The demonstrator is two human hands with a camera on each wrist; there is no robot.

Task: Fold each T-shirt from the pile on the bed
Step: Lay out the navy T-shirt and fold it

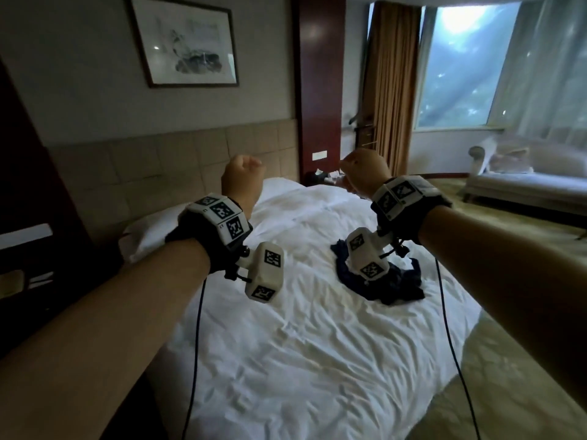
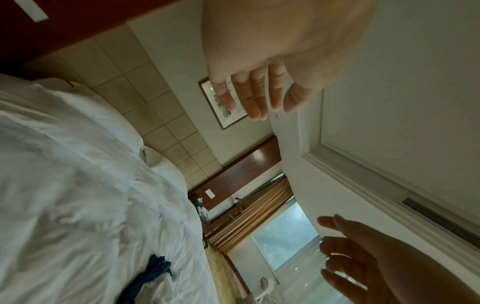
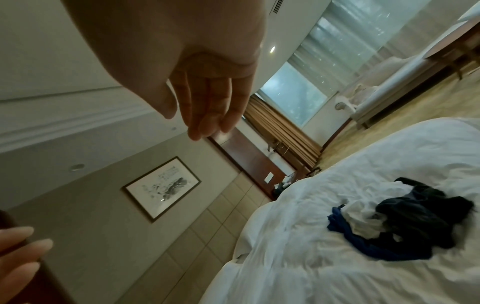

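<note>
Your left hand (image 1: pixel 242 181) and right hand (image 1: pixel 365 173) are raised side by side above the white rumpled bed (image 1: pixel 317 328), well clear of it; the wrist views show each hand's fingers (image 2: pixel 255 96) loosely extended and relaxed, holding nothing; the crumpled pile of dark blue, white and black T-shirts (image 3: pixel 397 222) lies on the bed's right side, below and nearer you than your right hand, untouched.
</note>
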